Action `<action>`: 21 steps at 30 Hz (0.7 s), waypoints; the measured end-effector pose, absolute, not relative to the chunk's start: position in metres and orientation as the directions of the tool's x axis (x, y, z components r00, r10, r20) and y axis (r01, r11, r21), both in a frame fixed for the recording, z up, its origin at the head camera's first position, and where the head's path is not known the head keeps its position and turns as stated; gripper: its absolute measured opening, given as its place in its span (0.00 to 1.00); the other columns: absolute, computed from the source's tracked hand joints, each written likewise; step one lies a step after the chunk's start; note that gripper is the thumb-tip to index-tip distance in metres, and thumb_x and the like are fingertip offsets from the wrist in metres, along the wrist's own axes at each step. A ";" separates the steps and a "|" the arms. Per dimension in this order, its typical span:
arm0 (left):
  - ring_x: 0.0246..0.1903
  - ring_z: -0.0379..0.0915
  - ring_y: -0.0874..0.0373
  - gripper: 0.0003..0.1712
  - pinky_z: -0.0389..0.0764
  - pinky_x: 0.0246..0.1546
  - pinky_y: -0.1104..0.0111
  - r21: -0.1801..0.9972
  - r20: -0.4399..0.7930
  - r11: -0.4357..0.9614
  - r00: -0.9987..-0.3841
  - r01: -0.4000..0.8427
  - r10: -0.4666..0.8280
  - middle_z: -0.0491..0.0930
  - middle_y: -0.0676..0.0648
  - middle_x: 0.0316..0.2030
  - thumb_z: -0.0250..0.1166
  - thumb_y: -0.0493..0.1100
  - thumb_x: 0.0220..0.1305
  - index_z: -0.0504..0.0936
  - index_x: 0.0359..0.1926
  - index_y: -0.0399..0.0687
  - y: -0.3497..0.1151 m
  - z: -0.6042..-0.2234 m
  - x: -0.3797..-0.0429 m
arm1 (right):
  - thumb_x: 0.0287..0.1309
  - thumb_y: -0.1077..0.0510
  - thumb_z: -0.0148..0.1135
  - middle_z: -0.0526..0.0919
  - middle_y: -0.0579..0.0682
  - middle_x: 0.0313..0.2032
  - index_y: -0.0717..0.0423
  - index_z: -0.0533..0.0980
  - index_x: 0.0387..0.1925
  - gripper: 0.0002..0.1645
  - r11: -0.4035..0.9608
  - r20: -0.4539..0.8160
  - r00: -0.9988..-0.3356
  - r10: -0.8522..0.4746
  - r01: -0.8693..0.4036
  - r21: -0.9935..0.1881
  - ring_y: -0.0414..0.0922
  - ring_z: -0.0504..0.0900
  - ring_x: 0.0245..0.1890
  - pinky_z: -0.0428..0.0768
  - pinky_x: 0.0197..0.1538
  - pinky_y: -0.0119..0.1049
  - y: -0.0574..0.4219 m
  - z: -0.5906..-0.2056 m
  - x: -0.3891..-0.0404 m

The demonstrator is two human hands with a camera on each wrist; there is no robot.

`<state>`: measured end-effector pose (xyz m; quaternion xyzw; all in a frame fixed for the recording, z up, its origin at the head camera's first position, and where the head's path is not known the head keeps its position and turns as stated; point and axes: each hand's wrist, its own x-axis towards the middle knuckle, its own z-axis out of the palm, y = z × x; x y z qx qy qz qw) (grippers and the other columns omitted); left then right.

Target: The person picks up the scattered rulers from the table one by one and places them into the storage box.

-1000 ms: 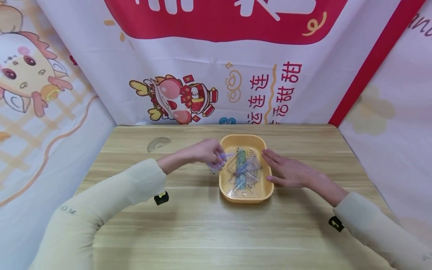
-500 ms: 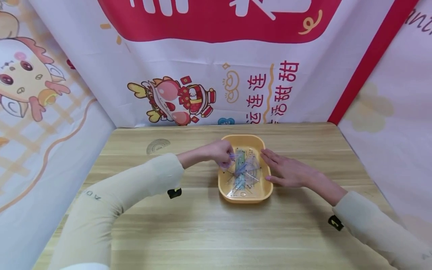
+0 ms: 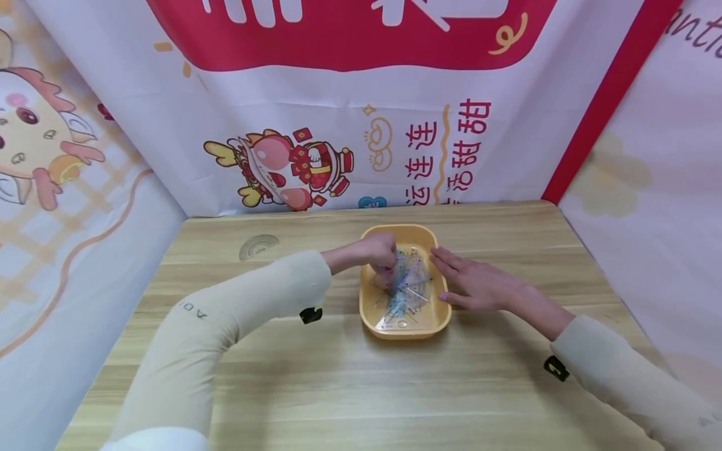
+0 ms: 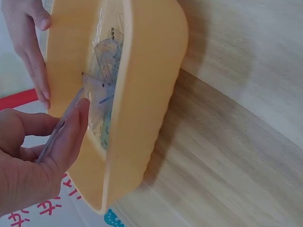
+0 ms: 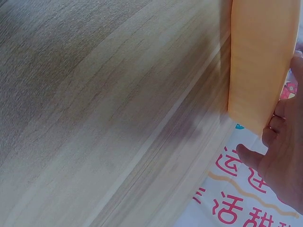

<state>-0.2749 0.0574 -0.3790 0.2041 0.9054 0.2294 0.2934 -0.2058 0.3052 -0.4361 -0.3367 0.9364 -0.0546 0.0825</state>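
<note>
A yellow plastic basin (image 3: 406, 334) holds several see-through drawing tools (image 3: 414, 282), among them a green ruler (image 4: 106, 130), set squares and what looks like a protractor. Over the basin's left side, my left hand (image 3: 379, 252) pinches a thin, clear, purplish plastic piece (image 4: 61, 125) between thumb and fingers. It shows nearly edge-on in the left wrist view, so its full shape is hidden. At the opposite side, my right hand (image 3: 479, 283) rests its extended fingers against the basin's right rim, thumb apart from them.
A clear protractor (image 3: 258, 246) lies on the wooden table (image 3: 350, 388) to the basin's left, near the back. Printed cloth (image 3: 271, 81) hangs behind the table and along both sides.
My left hand has moved right, from outside the basin's left rim to over its contents, carrying the clear piece. The right hand stays at the right rim. The head view has shifted slightly.
</note>
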 end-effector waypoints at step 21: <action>0.16 0.62 0.61 0.11 0.65 0.17 0.74 0.410 -0.425 0.839 -0.739 0.358 0.523 0.69 0.51 0.19 0.54 0.29 0.61 0.68 0.23 0.45 0.061 -0.384 -0.282 | 0.70 0.38 0.52 0.47 0.60 0.79 0.61 0.50 0.77 0.47 0.757 -0.095 -0.752 -0.652 -0.640 -0.132 0.57 0.55 0.77 0.71 0.69 0.57 0.303 -0.436 -0.206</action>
